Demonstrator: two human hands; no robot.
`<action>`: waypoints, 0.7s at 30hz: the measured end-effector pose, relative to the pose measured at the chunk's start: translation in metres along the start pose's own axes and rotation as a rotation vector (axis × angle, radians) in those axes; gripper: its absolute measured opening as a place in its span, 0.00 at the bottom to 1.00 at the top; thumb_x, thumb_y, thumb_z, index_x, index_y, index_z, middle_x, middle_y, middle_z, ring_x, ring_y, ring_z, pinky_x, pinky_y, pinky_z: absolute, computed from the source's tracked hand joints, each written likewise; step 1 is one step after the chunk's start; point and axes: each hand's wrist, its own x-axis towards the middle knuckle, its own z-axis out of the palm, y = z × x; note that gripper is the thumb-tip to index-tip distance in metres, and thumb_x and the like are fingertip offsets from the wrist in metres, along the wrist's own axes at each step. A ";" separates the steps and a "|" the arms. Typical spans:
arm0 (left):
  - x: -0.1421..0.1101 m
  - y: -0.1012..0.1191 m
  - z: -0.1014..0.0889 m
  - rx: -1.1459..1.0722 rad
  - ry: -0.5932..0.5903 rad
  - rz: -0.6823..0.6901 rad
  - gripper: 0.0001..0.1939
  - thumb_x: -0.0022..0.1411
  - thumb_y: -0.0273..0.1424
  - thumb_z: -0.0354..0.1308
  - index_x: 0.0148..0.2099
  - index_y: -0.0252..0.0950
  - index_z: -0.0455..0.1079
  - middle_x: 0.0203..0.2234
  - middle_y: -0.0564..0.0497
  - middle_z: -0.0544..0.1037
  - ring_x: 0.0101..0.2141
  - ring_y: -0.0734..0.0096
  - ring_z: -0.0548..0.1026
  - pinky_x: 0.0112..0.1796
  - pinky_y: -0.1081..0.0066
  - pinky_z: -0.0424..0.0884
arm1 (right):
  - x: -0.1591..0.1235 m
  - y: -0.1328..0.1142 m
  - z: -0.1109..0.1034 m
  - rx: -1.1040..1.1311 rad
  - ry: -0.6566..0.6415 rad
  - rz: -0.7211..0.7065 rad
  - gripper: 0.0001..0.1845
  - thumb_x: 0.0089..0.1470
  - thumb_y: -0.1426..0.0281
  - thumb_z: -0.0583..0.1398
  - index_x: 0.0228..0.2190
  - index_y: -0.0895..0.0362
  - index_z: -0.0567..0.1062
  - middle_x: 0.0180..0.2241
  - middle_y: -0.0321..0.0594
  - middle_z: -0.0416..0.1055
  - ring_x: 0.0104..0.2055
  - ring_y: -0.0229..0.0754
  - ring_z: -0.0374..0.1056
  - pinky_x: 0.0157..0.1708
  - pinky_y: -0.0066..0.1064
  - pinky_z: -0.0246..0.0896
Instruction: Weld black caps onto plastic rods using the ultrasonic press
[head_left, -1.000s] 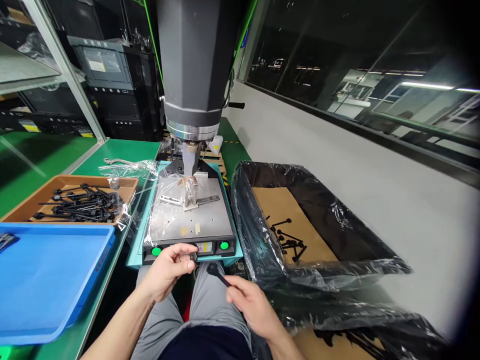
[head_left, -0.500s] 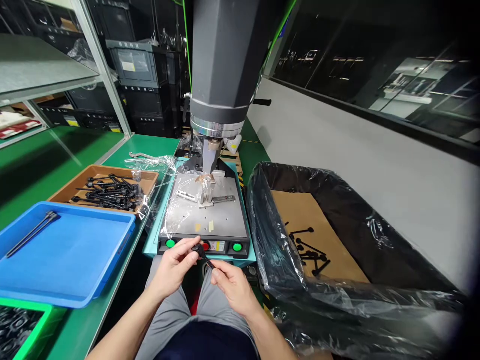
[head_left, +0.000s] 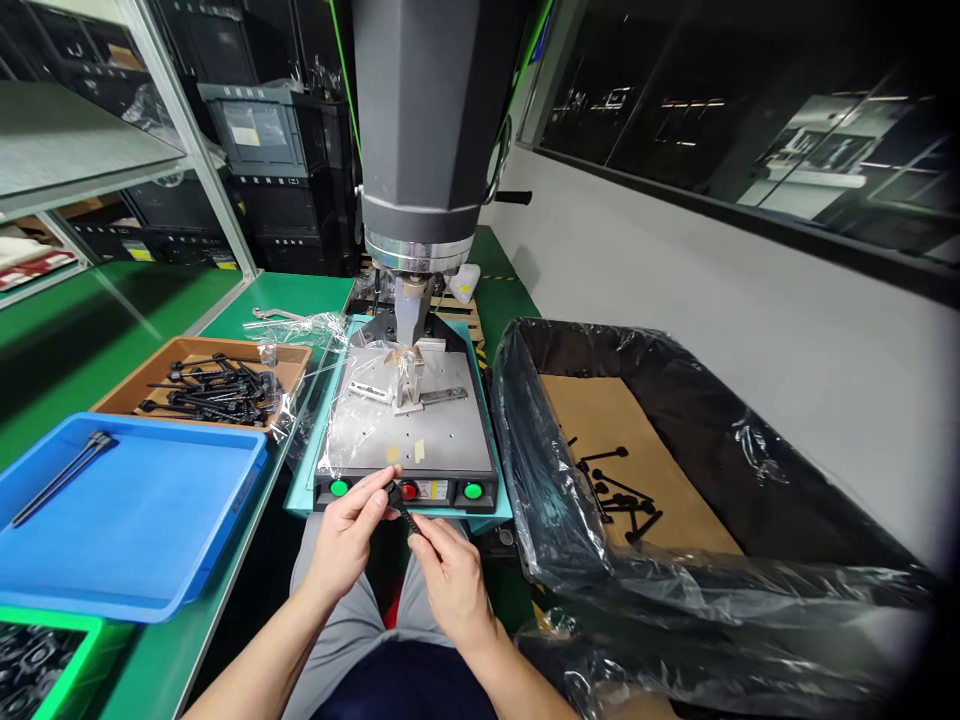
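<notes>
In front of the press, above my lap, my left hand [head_left: 349,535] is closed, its fingertips pinching a small black part at the head of a black plastic rod [head_left: 406,520]. The fingers hide most of that part. My right hand [head_left: 452,580] grips the rod's shaft between thumb and fingers. The rod slants up to the left, its head meeting my left fingertips. Just beyond stands the press base [head_left: 409,440], with a red button and two green ones along its front. A metal fixture [head_left: 407,380] sits on its plate, under the press head [head_left: 416,130].
On the left bench, a brown tray [head_left: 112,402] holds many black rods, and a blue tray [head_left: 157,510] carries a few. A green bin [head_left: 94,640] contains black rings. At right, a plastic-lined box [head_left: 712,460] has several black rods on cardboard.
My hands have come together, bringing the rod's head against the small black part in my left fingers. Over the last half second my right hand has shifted slightly left. The camera view has swung.
</notes>
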 end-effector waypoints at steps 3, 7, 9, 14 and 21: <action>0.001 -0.002 -0.002 -0.042 -0.016 -0.009 0.17 0.62 0.37 0.57 0.52 0.41 0.74 0.54 0.46 0.72 0.50 0.56 0.72 0.38 0.67 0.74 | 0.002 0.003 0.000 0.309 -0.142 0.185 0.15 0.59 0.59 0.57 0.36 0.56 0.78 0.26 0.37 0.68 0.21 0.34 0.57 0.21 0.28 0.53; 0.002 -0.004 -0.002 -0.197 -0.057 -0.065 0.15 0.61 0.36 0.59 0.50 0.40 0.75 0.52 0.45 0.74 0.44 0.58 0.76 0.38 0.68 0.73 | 0.002 0.006 -0.002 0.716 -0.290 0.410 0.16 0.53 0.57 0.62 0.34 0.58 0.76 0.23 0.33 0.65 0.17 0.27 0.47 0.15 0.23 0.37; 0.003 -0.003 -0.001 -0.283 -0.063 -0.099 0.15 0.60 0.35 0.60 0.49 0.38 0.76 0.50 0.43 0.76 0.42 0.59 0.77 0.38 0.68 0.74 | 0.002 0.005 -0.003 0.806 -0.315 0.487 0.18 0.51 0.58 0.64 0.38 0.57 0.76 0.24 0.34 0.67 0.17 0.27 0.47 0.15 0.23 0.35; 0.007 -0.003 0.001 -0.496 -0.028 -0.206 0.14 0.56 0.32 0.65 0.46 0.35 0.77 0.46 0.41 0.78 0.41 0.58 0.78 0.39 0.66 0.75 | 0.003 0.004 0.000 0.584 -0.192 0.310 0.15 0.54 0.58 0.61 0.32 0.59 0.76 0.22 0.33 0.64 0.18 0.28 0.51 0.17 0.24 0.42; 0.011 0.001 -0.004 -0.540 -0.068 -0.256 0.13 0.56 0.29 0.65 0.44 0.34 0.77 0.46 0.40 0.78 0.42 0.56 0.78 0.39 0.64 0.76 | 0.002 0.009 0.004 0.768 -0.257 0.394 0.15 0.53 0.58 0.63 0.35 0.58 0.77 0.23 0.34 0.66 0.17 0.26 0.49 0.15 0.23 0.38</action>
